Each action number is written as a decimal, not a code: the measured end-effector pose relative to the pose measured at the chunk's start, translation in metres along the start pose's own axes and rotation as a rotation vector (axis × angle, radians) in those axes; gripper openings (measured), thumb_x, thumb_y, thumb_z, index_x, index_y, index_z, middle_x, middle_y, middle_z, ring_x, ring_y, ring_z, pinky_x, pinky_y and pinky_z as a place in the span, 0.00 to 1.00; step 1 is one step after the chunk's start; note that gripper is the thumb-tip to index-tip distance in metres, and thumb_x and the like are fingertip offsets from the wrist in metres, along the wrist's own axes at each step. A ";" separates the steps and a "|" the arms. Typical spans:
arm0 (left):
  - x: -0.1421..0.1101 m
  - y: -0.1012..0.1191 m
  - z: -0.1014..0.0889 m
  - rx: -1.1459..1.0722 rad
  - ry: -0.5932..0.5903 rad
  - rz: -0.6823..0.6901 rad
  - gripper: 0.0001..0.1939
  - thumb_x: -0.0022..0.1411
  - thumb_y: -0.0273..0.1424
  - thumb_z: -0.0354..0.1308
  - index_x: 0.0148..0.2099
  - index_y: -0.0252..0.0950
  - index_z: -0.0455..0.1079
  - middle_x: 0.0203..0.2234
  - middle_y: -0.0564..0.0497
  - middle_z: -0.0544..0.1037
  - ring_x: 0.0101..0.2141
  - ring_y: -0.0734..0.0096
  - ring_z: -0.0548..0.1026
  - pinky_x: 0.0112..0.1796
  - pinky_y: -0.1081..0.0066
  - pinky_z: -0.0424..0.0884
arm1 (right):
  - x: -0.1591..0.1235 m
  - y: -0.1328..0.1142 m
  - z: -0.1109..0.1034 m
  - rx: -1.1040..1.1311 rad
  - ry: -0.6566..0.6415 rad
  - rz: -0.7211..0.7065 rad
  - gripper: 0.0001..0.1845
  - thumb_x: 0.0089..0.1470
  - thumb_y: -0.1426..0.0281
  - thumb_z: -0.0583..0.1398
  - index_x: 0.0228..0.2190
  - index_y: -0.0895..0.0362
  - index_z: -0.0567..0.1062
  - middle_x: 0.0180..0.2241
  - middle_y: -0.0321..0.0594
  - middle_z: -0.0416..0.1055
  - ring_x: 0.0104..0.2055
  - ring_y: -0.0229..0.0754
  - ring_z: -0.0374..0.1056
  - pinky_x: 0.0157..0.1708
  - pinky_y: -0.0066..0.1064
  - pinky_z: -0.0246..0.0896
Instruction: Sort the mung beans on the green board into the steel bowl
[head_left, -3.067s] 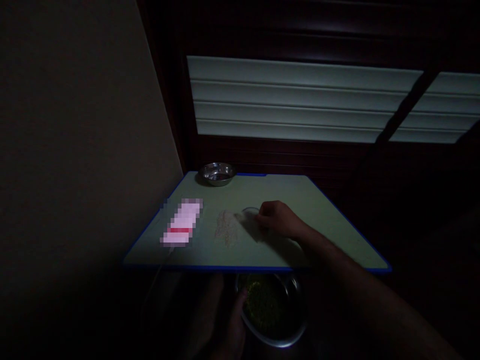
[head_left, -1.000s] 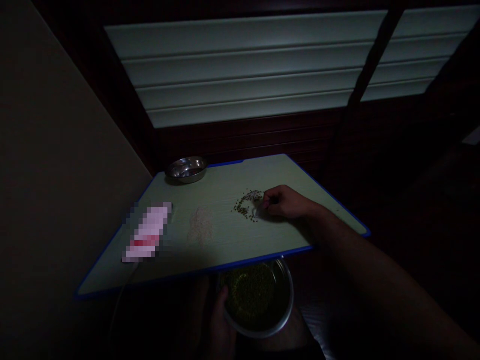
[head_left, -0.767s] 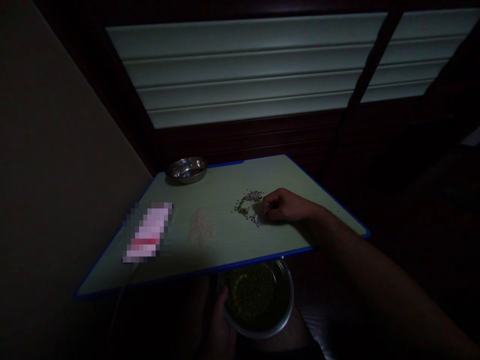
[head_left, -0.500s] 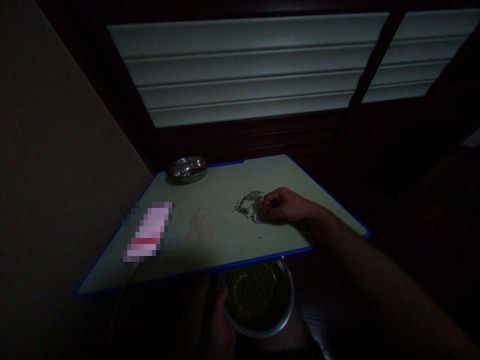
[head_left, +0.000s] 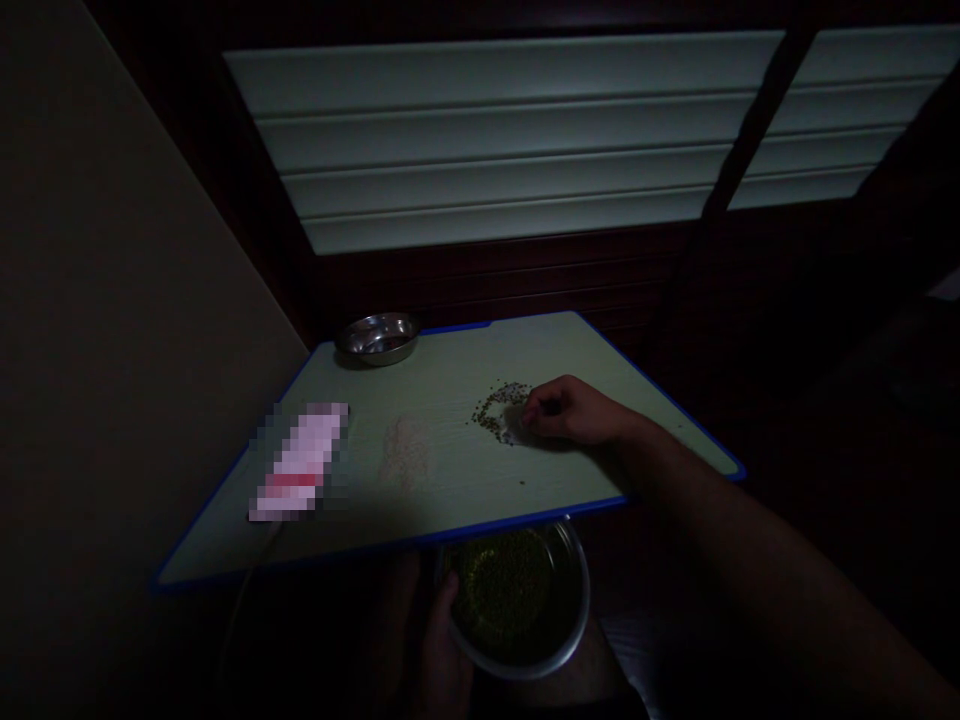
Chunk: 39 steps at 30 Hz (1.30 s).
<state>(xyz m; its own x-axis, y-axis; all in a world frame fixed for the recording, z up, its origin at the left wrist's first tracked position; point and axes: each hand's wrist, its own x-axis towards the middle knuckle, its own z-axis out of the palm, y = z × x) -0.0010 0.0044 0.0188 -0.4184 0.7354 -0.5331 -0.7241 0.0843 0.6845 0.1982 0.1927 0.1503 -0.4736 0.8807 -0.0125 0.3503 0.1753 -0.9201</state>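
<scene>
My left hand (head_left: 444,640) grips the left side of a metal bowl (head_left: 551,668) below the table's front edge, thumb over the rim. Small greenish beans (head_left: 506,585) lie in the bowl. On the pale tabletop (head_left: 450,385), my right hand (head_left: 570,410) is closed, fingertips pinched together beside a loose ring of small dark grains (head_left: 491,412). Something pale shows by those fingertips, too dim to name; whether they hold it is unclear. One lone grain (head_left: 522,483) lies nearer the front edge.
A shallow steel bowl (head_left: 377,340) stands at the far left corner. Left of centre is a thin patch of pale crumbs (head_left: 405,452). A blurred-out pink and white phone-like object (head_left: 300,460) lies at left, with a cable (head_left: 251,570) running off the edge. Behind stands a slatted panel (head_left: 495,140).
A small white edge under my right fingertips shows less clearly now. My right hand stays nearly in place, and my left hand keeps its grip on the bowl. The view has shifted slightly.
</scene>
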 end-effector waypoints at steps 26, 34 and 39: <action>0.000 -0.001 0.004 -0.021 0.061 -0.148 0.28 0.61 0.27 0.60 0.63 0.44 0.70 0.44 0.49 0.86 0.54 0.55 0.79 0.60 0.55 0.68 | 0.002 0.005 -0.003 -0.036 0.002 -0.033 0.05 0.42 0.71 0.67 0.27 0.59 0.80 0.26 0.36 0.75 0.29 0.37 0.66 0.33 0.31 0.61; 0.003 -0.002 0.000 0.001 -0.038 -0.146 0.22 0.60 0.29 0.60 0.57 0.42 0.76 0.44 0.46 0.86 0.60 0.54 0.74 0.61 0.56 0.67 | 0.002 0.003 -0.002 -0.031 -0.053 -0.045 0.07 0.43 0.69 0.66 0.26 0.60 0.79 0.23 0.33 0.72 0.27 0.35 0.63 0.31 0.30 0.58; 0.008 -0.006 -0.007 -0.009 -0.077 -0.092 0.28 0.59 0.31 0.63 0.63 0.46 0.72 0.54 0.48 0.82 0.62 0.53 0.72 0.61 0.54 0.66 | 0.003 0.006 -0.004 -0.035 -0.066 -0.024 0.06 0.43 0.69 0.66 0.24 0.59 0.78 0.21 0.32 0.69 0.25 0.34 0.61 0.29 0.30 0.56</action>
<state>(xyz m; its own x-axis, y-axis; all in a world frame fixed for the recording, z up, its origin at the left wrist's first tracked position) -0.0037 0.0045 0.0071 -0.3072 0.7742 -0.5534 -0.7627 0.1475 0.6297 0.2025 0.1982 0.1460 -0.5339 0.8454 -0.0175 0.3659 0.2123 -0.9061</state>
